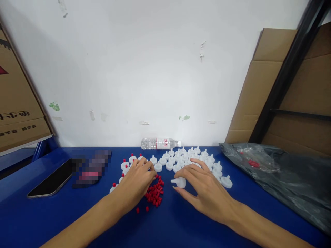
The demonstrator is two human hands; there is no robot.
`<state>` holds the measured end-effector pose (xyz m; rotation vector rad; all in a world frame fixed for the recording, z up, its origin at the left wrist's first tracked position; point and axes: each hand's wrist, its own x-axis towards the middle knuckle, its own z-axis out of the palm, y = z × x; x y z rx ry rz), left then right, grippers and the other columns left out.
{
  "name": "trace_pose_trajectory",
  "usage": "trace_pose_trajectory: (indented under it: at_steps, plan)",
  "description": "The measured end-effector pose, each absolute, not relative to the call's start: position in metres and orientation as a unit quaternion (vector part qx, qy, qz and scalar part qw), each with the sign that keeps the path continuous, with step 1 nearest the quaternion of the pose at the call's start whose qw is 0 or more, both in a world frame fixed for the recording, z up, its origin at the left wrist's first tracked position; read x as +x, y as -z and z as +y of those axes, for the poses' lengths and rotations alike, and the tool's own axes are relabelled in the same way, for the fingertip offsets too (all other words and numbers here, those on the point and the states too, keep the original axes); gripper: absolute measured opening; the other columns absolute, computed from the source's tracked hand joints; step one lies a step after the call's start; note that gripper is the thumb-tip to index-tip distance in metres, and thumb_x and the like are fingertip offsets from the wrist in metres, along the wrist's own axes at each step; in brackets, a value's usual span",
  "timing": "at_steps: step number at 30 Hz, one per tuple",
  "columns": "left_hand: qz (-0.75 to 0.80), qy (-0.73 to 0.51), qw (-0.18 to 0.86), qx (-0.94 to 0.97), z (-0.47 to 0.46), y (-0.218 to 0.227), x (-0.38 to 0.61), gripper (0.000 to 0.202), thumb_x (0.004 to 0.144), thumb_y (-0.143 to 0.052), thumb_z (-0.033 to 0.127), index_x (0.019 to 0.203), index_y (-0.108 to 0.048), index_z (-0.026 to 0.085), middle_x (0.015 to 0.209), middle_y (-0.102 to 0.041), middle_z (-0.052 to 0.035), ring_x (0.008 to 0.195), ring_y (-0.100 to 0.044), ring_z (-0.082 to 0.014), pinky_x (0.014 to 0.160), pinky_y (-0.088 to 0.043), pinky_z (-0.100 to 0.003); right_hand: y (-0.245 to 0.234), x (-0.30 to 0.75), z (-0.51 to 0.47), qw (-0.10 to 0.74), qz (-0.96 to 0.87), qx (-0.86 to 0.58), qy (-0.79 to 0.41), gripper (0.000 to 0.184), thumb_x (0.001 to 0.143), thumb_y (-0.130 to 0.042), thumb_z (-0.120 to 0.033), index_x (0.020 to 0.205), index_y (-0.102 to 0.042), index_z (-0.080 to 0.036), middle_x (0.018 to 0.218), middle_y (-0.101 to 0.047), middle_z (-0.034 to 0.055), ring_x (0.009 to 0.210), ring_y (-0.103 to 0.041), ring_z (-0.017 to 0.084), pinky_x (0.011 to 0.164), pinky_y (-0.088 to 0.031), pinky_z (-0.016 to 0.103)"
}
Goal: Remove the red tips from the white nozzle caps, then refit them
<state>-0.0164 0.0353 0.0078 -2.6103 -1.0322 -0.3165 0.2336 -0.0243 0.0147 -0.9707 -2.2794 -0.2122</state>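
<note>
My right hand (204,181) grips a white nozzle cap (180,182) between thumb and fingers, with its spout pointing left. Over the heap of small red tip caps (154,194), my left hand (139,177) is closed in a pinch, and a red tip cap (156,176) shows at its fingertips. Beyond both hands stand many more white nozzle caps (169,166), spouts up and bare. To the left, several nozzle caps (125,165) carry red tips; my left hand and forearm hide part of that group.
A clear plastic bottle (161,143) lies against the white wall. A phone (53,179) and a blurred dark packet (91,170) lie on the blue table (165,227) at left. Dark plastic sheeting (287,179) with a clear bag (258,162) covers the right side. Cardboard (258,86) stands behind it.
</note>
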Motion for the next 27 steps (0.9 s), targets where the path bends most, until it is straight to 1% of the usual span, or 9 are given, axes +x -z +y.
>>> trace_pose_trajectory:
  at_steps: [4,7,9,12,14,17,19,23,27]
  plan:
    - [-0.359,0.092,0.185,-0.91,0.039,0.0,-0.016,0.02,0.092,-0.058,0.01,0.093,-0.075,0.02,0.095,-0.067,-0.0099,0.092,-0.053,-0.0276,0.078,-0.038,-0.04,-0.016,0.233,-0.025,0.324,-0.871,-0.361,0.078,0.014,0.095,-0.062,-0.024,0.109,-0.059,-0.025,0.1,-0.072,0.0003,0.095,-0.068,0.018,0.115,-0.035,0.053]
    - [-0.353,0.088,0.188,-0.912,0.038,0.002,-0.014,0.021,0.091,-0.057,0.007,0.086,-0.073,0.019,0.09,-0.067,-0.0097,0.089,-0.054,-0.0274,0.079,-0.039,-0.041,-0.016,0.233,-0.025,0.325,-0.872,-0.357,0.078,0.013,0.096,-0.061,-0.024,0.108,-0.059,-0.024,0.1,-0.073,0.0007,0.093,-0.069,0.018,0.114,-0.035,0.054]
    - [-0.351,0.091,0.189,-0.913,0.037,-0.001,-0.013,0.021,0.092,-0.055,0.007,0.086,-0.072,0.018,0.09,-0.067,-0.0098,0.088,-0.055,-0.0274,0.079,-0.04,-0.042,-0.017,0.233,-0.025,0.324,-0.873,-0.357,0.077,0.013,0.096,-0.061,-0.024,0.109,-0.059,-0.024,0.1,-0.073,0.0008,0.093,-0.069,0.018,0.114,-0.035,0.054]
    - [-0.361,0.118,0.179,-0.908,0.032,-0.011,-0.01,0.022,0.098,-0.049,0.012,0.092,-0.069,0.017,0.091,-0.068,-0.0099,0.086,-0.058,-0.0267,0.078,-0.044,-0.043,-0.016,0.233,-0.025,0.325,-0.87,-0.364,0.077,0.013,0.097,-0.062,-0.026,0.109,-0.058,-0.024,0.098,-0.072,0.0004,0.093,-0.068,0.018,0.114,-0.034,0.054]
    - [-0.365,0.192,0.116,-0.904,0.026,-0.02,-0.008,0.02,0.1,-0.049,0.016,0.097,-0.069,0.017,0.093,-0.07,-0.0081,0.085,-0.061,-0.0246,0.079,-0.047,-0.042,-0.016,0.233,-0.025,0.328,-0.866,-0.37,0.078,0.014,0.097,-0.063,-0.028,0.109,-0.058,-0.024,0.096,-0.072,0.0001,0.091,-0.068,0.018,0.113,-0.035,0.055]
    - [-0.326,0.33,-0.036,-0.885,0.015,-0.03,-0.003,0.019,0.1,-0.054,0.021,0.109,-0.07,0.022,0.098,-0.073,-0.0049,0.087,-0.065,-0.0206,0.079,-0.052,-0.037,-0.015,0.233,-0.025,0.335,-0.861,-0.374,0.079,0.015,0.096,-0.063,-0.031,0.109,-0.059,-0.023,0.094,-0.073,0.0006,0.087,-0.068,0.019,0.111,-0.036,0.055]
    - [-0.297,0.374,-0.111,-0.871,0.008,-0.033,0.002,0.022,0.1,-0.054,0.021,0.112,-0.072,0.025,0.099,-0.074,-0.0037,0.088,-0.067,-0.0182,0.077,-0.054,-0.033,-0.016,0.233,-0.025,0.337,-0.861,-0.374,0.076,0.017,0.097,-0.063,-0.032,0.111,-0.059,-0.023,0.095,-0.073,0.0012,0.086,-0.068,0.019,0.111,-0.036,0.055]
    - [-0.313,0.407,-0.197,-0.835,-0.001,-0.033,0.009,0.018,0.097,-0.059,0.022,0.1,-0.077,0.025,0.094,-0.077,-0.0009,0.086,-0.071,-0.0169,0.077,-0.055,-0.03,-0.017,0.233,-0.029,0.337,-0.866,-0.363,0.065,0.018,0.097,-0.063,-0.032,0.113,-0.059,-0.024,0.096,-0.073,0.0008,0.086,-0.068,0.019,0.11,-0.036,0.054]
    - [-0.345,0.386,-0.277,-0.81,-0.002,-0.032,0.01,0.017,0.095,-0.063,0.027,0.101,-0.079,0.027,0.091,-0.079,0.0014,0.083,-0.072,-0.017,0.075,-0.056,-0.029,-0.018,0.232,-0.03,0.339,-0.866,-0.361,0.065,0.018,0.097,-0.063,-0.03,0.113,-0.059,-0.024,0.096,-0.073,0.0002,0.087,-0.068,0.018,0.109,-0.036,0.052]
